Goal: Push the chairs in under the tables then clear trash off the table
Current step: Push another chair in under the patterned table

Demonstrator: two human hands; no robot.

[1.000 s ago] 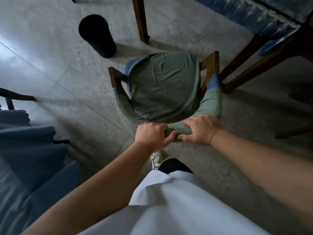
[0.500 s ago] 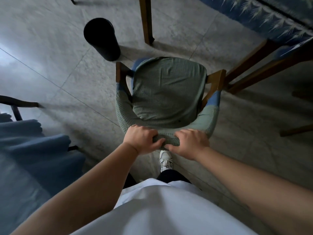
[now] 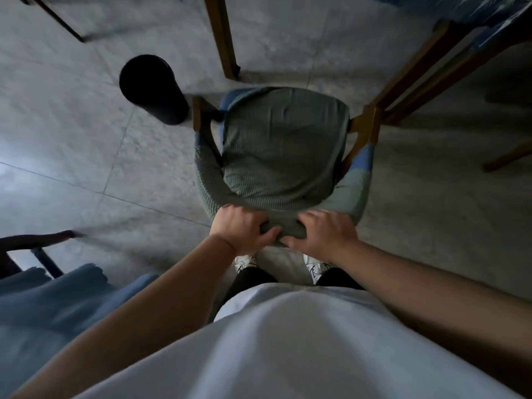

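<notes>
clearly the chair is the thing in hand: a wooden frame with a green padded seat and a curved backrest wrapped in knitted cloth. it stands on the tiled floor, facing the table, whose leg rises just past the seat's front edge; the seat is not yet under the top. the left hand and right hand sit side by side on the middle of the backrest's top rail, fingers curled over it and thumbs tucked beneath, both holding it firmly. that is likely the best hold, since the rail is stiff under the soft cover and a central push should keep the chair straight. it looks fairly light but rigid; the legs may drag or catch on a tile joint, and the cloth could slip a little over the wood. a black bin stands just beside the chair's left front corner and may be brushed.

compared with a second ago, the chair sits closer to the table leg and the bin, the grip is unchanged, and both shoes now show below the hands.
</notes>
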